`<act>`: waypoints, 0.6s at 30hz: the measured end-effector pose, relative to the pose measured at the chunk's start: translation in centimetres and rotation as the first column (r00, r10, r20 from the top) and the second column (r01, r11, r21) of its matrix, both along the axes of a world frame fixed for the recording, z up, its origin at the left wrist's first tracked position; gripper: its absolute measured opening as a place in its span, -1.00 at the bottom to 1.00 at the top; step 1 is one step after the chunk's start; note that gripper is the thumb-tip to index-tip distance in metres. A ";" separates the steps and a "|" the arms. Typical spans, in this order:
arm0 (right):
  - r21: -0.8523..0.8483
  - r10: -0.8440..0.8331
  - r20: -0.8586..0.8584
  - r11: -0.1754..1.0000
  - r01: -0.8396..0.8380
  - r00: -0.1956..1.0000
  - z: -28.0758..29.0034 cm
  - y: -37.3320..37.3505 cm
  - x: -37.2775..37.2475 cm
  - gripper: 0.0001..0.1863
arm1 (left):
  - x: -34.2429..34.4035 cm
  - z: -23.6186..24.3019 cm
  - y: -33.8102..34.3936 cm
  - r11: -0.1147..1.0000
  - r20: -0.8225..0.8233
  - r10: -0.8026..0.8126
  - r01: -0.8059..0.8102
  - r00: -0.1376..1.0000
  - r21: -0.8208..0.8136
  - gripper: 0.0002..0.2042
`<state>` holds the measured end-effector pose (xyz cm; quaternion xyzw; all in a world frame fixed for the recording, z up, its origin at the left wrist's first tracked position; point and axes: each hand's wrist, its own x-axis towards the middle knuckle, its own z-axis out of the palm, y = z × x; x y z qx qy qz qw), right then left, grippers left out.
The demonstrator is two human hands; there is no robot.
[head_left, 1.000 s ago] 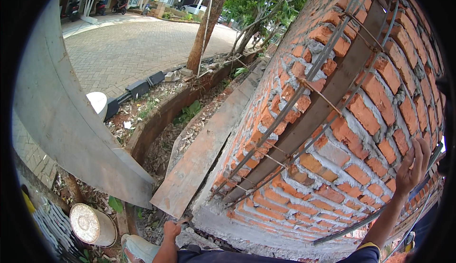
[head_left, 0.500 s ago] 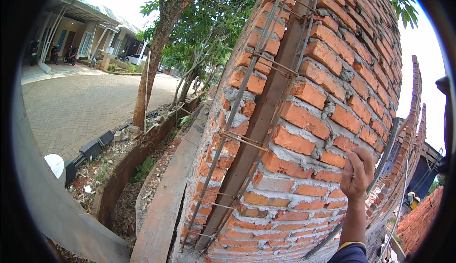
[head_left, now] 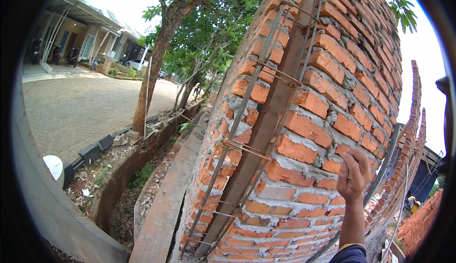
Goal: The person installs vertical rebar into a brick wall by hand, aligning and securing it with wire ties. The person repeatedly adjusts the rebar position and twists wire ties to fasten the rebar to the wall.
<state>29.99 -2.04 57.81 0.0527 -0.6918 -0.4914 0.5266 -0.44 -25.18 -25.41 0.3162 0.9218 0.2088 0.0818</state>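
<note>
Brick wall (head_left: pixel 332 101) prob. against R grip (head_left: pixel 352 175)

- The place was an outdoor building site at the edge of a residential street, in daylight.
- An unfinished brick wall (head_left: pixel 332 120) stood bare, its red bricks unplastered and grey mortar squeezed rough from the joints.
- A cage of rusty steel reinforcing bars (head_left: pixel 259 144), tied with wire, ran up the wall's corner over a wooden board.
- A long plank (head_left: pixel 166 210) lay along the foot of the wall beside loose earth and rubble.
- Beyond it were a paved block road (head_left: pixel 76 111), a tree (head_left: pixel 152 73) and houses (head_left: pixel 80 30) with parked motorbikes.
</note>
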 end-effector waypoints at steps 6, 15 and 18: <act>-0.073 -0.030 -0.010 0.997 0.030 0.999 -1.3 2.1 0.5 -0.82 | 0.6 1.7 -1.0 0.990 0.158 0.026 -0.047 0.987 0.136 -0.58; -0.179 0.073 0.018 0.981 -0.069 0.997 -8.1 3.5 -0.4 -0.79 | 3.0 8.8 -2.4 0.904 0.591 0.402 -0.405 0.699 -0.136 -0.63; -0.338 0.357 -0.009 0.878 -0.339 0.934 -14.4 0.8 -3.5 -0.82 | 3.9 11.3 -3.1 0.855 0.601 0.478 -0.495 0.641 -0.152 -0.69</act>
